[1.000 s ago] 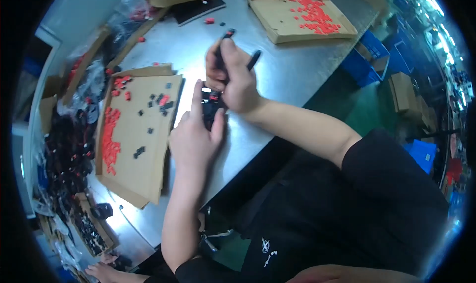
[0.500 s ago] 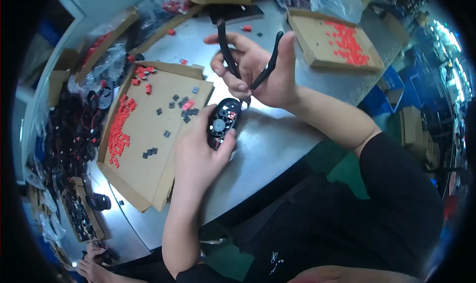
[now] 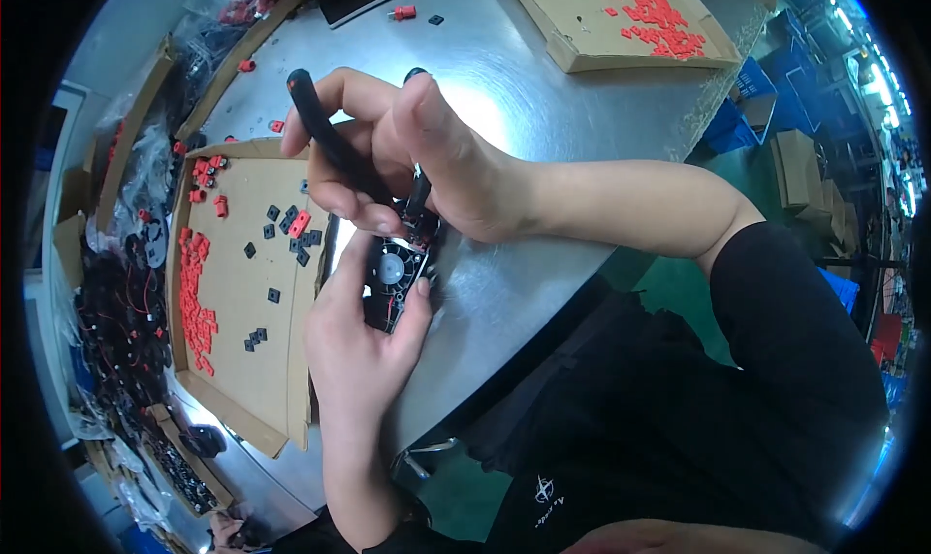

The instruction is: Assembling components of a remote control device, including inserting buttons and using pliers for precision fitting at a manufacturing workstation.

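My left hand is closed around a small black oval housing, its thumb along the right edge. Inside the housing are a round fan-like part with a pale centre, wires and a bit of red. My right hand grips pliers with black handles, the thumb stretched upward and the fingers about one handle. The pliers' jaws meet the upper end of the housing; their tips, and whatever may be between them, cannot be made out.
Left of my hands lies a cardboard tray with red pieces and black square pieces. Another cardboard tray of red pieces stands at the far right. Black wired parts crowd the left. Another person's hand shows at lower left.
The pliers' handles have come closer together, and their jaws have moved from the housing's edge onto its upper end. My view has shifted, moving the trays leftward in the picture.
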`<action>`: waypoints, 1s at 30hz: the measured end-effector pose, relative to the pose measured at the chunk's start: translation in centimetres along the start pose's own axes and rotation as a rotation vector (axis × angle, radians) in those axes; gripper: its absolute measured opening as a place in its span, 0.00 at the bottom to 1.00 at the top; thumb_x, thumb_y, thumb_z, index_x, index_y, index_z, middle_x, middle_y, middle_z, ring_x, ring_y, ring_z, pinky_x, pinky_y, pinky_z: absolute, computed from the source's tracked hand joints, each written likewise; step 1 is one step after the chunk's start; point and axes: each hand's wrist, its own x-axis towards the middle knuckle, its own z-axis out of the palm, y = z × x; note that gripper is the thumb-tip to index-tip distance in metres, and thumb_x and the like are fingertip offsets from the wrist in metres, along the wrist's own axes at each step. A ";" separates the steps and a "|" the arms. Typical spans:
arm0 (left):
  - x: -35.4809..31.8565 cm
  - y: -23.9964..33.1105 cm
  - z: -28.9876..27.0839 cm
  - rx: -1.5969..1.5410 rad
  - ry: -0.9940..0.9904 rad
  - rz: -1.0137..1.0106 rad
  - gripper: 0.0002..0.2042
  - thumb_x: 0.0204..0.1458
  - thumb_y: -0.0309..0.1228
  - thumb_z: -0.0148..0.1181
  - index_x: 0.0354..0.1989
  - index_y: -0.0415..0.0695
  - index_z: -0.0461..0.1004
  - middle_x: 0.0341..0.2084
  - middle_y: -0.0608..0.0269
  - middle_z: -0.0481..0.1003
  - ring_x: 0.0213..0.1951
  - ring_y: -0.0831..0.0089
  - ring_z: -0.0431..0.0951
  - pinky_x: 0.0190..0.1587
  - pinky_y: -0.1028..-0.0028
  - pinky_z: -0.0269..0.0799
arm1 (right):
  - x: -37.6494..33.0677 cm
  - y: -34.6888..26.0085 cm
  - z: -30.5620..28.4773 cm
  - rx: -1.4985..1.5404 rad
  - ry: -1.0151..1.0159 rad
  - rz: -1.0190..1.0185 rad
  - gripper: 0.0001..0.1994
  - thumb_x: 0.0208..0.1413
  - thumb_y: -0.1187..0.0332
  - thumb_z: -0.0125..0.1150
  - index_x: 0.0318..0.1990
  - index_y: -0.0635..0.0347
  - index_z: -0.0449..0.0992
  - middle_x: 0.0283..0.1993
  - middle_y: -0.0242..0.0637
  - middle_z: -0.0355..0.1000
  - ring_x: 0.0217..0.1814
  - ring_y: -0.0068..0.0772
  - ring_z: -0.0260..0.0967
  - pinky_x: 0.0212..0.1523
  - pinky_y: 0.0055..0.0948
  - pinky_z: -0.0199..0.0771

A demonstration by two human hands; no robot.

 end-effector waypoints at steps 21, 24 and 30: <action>-0.7 5.7 -1.0 0.179 -0.130 0.033 0.32 0.55 0.37 0.70 0.66 0.37 0.68 0.53 0.36 0.76 0.57 0.46 0.76 0.63 0.58 0.68 | 0.1 1.5 2.3 0.193 0.019 -0.270 0.38 0.59 0.24 0.47 0.32 0.57 0.69 0.29 0.27 0.64 0.31 0.23 0.60 0.34 0.24 0.59; -0.6 6.8 -0.2 0.047 -0.192 -0.274 0.31 0.56 0.36 0.69 0.66 0.37 0.67 0.52 0.38 0.77 0.55 0.52 0.78 0.59 0.60 0.71 | -0.2 0.4 2.2 0.189 0.044 -0.290 0.38 0.59 0.24 0.47 0.32 0.57 0.69 0.28 0.26 0.64 0.31 0.23 0.60 0.34 0.25 0.58; -0.7 5.5 0.7 0.152 -0.050 -0.096 0.31 0.55 0.34 0.70 0.65 0.36 0.67 0.59 0.41 0.73 0.55 0.57 0.78 0.57 0.65 0.74 | 0.9 1.9 1.3 0.132 0.024 -0.335 0.35 0.62 0.28 0.50 0.37 0.58 0.71 0.30 0.27 0.66 0.33 0.20 0.64 0.34 0.23 0.63</action>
